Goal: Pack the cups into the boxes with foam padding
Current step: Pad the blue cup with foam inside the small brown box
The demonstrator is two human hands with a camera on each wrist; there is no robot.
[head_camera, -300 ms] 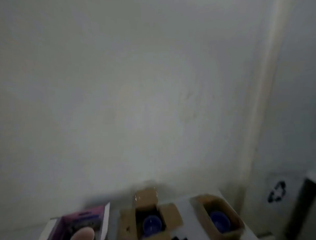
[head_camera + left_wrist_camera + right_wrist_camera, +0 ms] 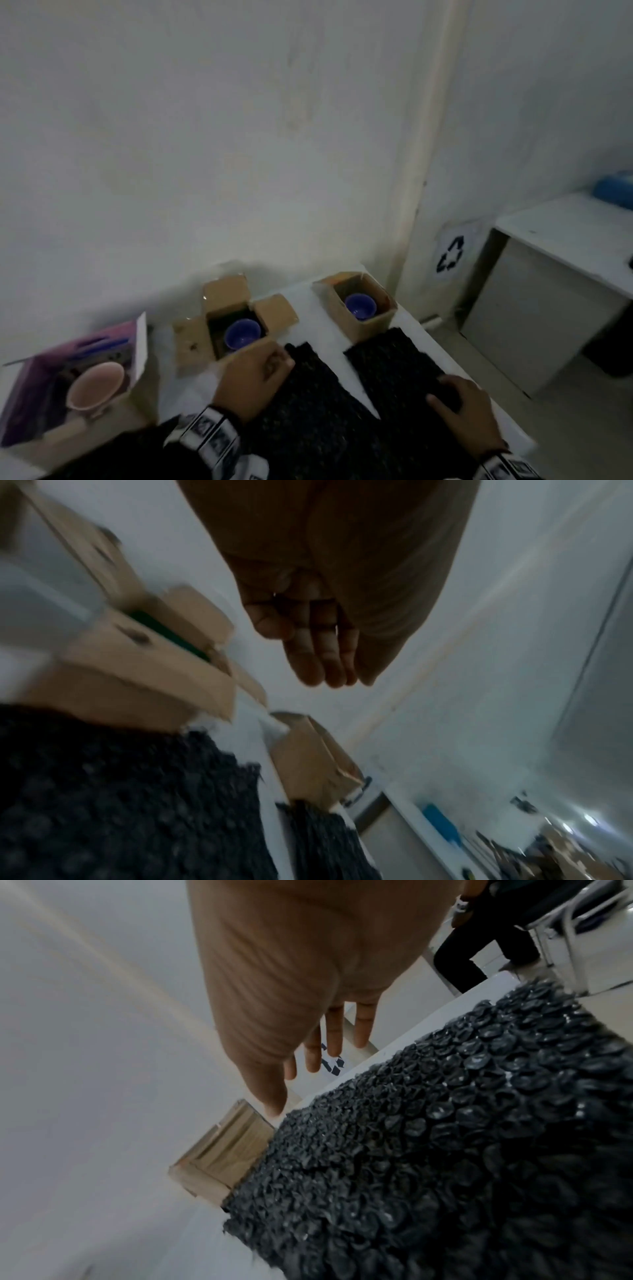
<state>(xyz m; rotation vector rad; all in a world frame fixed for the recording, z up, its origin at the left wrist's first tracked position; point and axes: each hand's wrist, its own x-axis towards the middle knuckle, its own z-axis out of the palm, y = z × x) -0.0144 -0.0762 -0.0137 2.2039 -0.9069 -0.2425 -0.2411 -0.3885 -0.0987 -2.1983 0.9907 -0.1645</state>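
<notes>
As cups (image 2: pixel 241 334) sit upright, mouths upward

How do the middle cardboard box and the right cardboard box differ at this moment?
The middle cardboard box has its flaps spread outward; the right cardboard box shows none splayed. The left hand is at the middle box's near edge; no hand is at the right box, and the right hand lies on black bubble padding. Both are brown, open-topped, each holding a blue cup.

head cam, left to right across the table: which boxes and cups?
Purple box with pink cup → open cardboard box with blue cup → second cardboard box with blue cup.
</notes>
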